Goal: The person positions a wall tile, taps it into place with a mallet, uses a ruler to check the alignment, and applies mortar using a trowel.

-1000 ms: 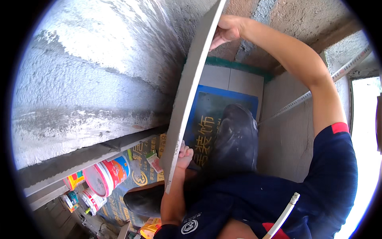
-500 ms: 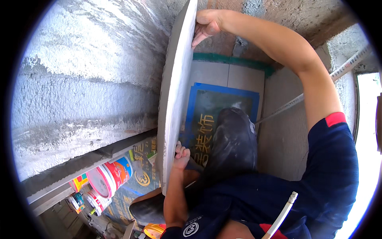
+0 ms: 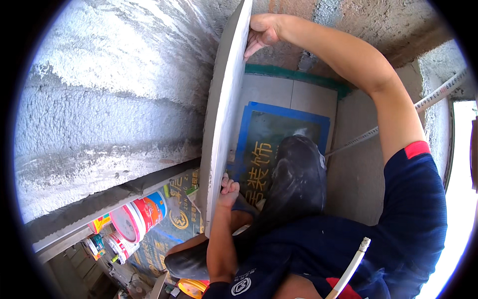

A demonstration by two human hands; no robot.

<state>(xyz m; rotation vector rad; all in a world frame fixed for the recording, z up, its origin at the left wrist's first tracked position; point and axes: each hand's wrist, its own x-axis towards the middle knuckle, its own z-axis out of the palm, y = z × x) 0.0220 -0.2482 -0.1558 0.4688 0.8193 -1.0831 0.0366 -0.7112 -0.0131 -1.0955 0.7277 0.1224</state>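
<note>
A large grey tile (image 3: 222, 114) stands nearly edge-on in front of me, tilted close to the rough plastered wall (image 3: 114, 119). My right hand (image 3: 263, 36) reaches up to the tile's far end, its bent fingers gripping the edge from the right. Lower down, my left hand (image 3: 229, 191) holds the tile near its close end, fingers curled against its right side. The tile's left side is only partly visible, and a gap to the wall is hard to judge.
Paint buckets (image 3: 149, 212) stand at the lower left, beside a ledge (image 3: 114, 204). Printed floor sheeting (image 3: 259, 129) edged with blue tape lies under my knee. A white ruled strip (image 3: 443, 92) slants along the right wall. A white cigarette (image 3: 349, 269) juts up at the bottom.
The tile and both hands sit slightly further right in view, as does the floor behind them. Both hands keep their hold on the tile.
</note>
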